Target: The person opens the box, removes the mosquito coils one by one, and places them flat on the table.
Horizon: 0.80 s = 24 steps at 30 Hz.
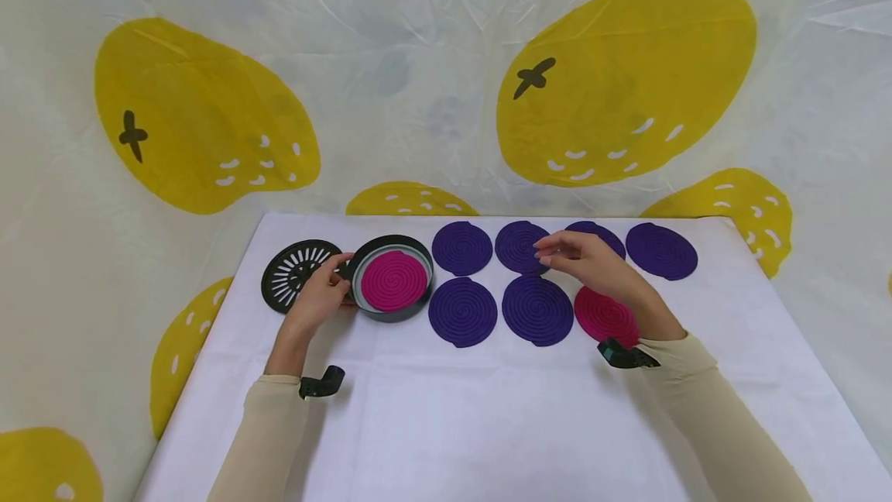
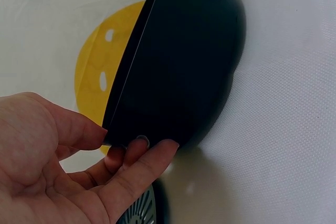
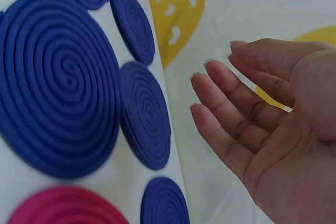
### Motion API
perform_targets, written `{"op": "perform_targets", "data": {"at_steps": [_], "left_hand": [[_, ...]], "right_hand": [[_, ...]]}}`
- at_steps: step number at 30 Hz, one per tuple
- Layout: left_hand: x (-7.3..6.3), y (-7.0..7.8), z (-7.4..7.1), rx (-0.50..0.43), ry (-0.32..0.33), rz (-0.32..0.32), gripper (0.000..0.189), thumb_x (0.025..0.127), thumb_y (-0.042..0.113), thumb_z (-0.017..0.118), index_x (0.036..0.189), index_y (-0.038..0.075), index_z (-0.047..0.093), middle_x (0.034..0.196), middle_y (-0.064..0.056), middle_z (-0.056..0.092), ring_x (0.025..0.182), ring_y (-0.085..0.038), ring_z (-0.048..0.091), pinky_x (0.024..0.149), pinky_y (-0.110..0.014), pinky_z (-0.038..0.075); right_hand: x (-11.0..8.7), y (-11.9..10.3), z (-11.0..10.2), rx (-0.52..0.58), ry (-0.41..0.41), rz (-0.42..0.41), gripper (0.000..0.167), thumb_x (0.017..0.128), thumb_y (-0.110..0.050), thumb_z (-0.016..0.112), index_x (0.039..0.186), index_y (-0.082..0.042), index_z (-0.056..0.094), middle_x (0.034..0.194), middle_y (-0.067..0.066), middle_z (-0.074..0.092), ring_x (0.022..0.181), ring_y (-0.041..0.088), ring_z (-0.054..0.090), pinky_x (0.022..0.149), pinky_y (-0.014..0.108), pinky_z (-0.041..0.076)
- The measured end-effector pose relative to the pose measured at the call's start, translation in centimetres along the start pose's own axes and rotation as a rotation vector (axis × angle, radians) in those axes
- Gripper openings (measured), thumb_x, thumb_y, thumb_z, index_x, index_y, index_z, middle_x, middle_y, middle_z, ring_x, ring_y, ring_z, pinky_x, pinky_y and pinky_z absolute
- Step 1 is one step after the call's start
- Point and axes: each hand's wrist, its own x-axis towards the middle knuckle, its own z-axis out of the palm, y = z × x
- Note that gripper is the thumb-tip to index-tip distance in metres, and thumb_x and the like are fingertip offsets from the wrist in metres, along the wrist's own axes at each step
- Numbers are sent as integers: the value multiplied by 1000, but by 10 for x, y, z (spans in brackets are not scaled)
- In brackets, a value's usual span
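My left hand (image 1: 317, 299) grips the left side of a dark round holder (image 1: 390, 317) with a grey inside, its thumb (image 2: 86, 132) at the rim and fingertips against the outer wall. A pink spiral coaster (image 1: 393, 281) lies inside the holder. My right hand (image 1: 592, 260) hovers over the coasters on the right with nothing in it, fingers loosely bent and thumb apart. Below it are purple spiral coasters (image 1: 521, 245) in two rows, one (image 1: 595, 232) partly hidden by the hand. A second pink coaster (image 1: 601, 316) is partly covered by my right wrist.
A black slotted round lid (image 1: 279, 285) lies at the left, partly behind my left hand. More purple coasters (image 1: 463, 312) lie right of the holder, one (image 1: 662, 252) at the far right. A white cloth covers the table (image 1: 488, 417); a lemon-patterned curtain (image 1: 418, 99) hangs behind it.
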Motion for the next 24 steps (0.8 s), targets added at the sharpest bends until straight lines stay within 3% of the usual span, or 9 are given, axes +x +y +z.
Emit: {"op": "perform_targets", "data": {"at_steps": [12, 24], "left_hand": [[0, 1, 0, 14, 2, -2, 54, 104, 1, 43, 156, 15, 38, 109, -26, 54, 87, -30, 69, 80, -40, 62], [0, 1, -1, 13, 3, -2, 54, 104, 0, 44, 156, 15, 38, 106, -25, 54, 86, -29, 69, 79, -40, 63]], "right_hand": [[34, -20, 40, 114, -25, -14, 33, 96, -17, 71, 124, -2, 67, 117, 17, 71, 106, 27, 68, 87, 21, 56], [65, -41, 75, 125, -53, -39, 33, 95, -17, 73, 124, -2, 68, 115, 15, 71, 103, 27, 68, 84, 22, 55]]}}
